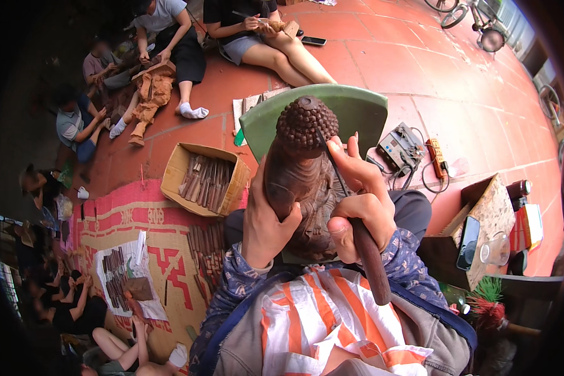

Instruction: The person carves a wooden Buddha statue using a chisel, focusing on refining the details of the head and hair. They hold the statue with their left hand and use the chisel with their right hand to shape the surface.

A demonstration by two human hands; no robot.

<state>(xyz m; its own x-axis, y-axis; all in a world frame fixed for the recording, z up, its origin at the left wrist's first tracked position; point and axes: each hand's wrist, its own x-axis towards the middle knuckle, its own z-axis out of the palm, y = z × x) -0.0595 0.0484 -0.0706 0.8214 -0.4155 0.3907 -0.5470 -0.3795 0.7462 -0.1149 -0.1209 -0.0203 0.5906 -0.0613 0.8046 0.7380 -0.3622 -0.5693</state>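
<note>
A dark brown carved wooden statue (283,178) stands upright in front of me, its head covered in rows of small round knobs. My left hand (264,220) is wrapped round the statue's side, thumb toward the front. In my right hand (365,199) is a carving chisel (371,260) with a dark wooden handle pointing down toward my lap. Its thin metal blade runs up past my fingers, and the tip meets the side of the statue's head, just under the knobs. Behind the statue is a green plastic chair seat (363,116). The statue's base is partly hidden by my hands.
A cardboard box (239,188) of chisels sits left, beside more chisels (207,254) on a patterned mat (169,225). A control box (400,149) and orange power strip (437,156) lie right. Nearby, a wooden box (492,210) bears a phone (468,243). Several people work ahead and left.
</note>
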